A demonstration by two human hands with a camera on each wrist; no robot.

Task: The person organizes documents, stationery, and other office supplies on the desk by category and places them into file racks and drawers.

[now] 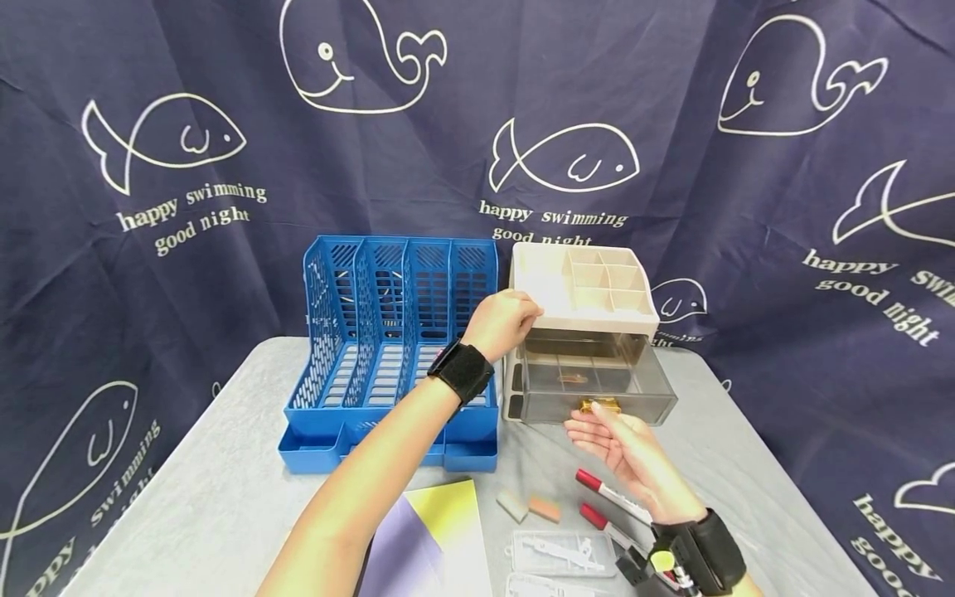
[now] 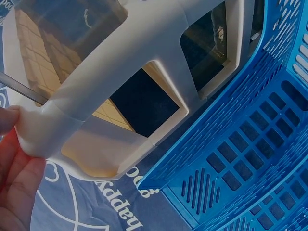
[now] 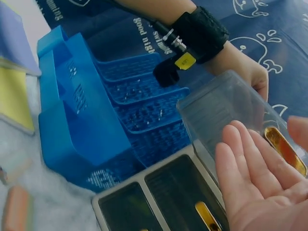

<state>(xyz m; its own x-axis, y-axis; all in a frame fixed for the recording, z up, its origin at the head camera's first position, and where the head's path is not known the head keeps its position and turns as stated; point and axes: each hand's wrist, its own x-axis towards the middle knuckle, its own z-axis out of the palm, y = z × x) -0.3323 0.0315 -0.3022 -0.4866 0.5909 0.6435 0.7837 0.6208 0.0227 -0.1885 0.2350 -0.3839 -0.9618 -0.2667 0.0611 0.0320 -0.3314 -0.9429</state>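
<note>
The left hand (image 1: 506, 322) is gripping the cream drawer organizer (image 1: 578, 286) at its near left corner, seemingly bracing it. The right hand (image 1: 619, 439), palm up and fingers spread, is touching the gold handle (image 1: 600, 405) of the pulled-out smoky drawer (image 1: 597, 385). The blue file rack (image 1: 395, 348) is standing touching the organizer's left; red markers (image 1: 608, 493) and erasers (image 1: 530, 506) are lying nearer on the desk (image 1: 224, 489).

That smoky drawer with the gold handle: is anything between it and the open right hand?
Nothing visible does. The right hand lies palm up, just under the gold handle of the pulled-out drawer. The markers lie nearer the person, out of the way.
</note>
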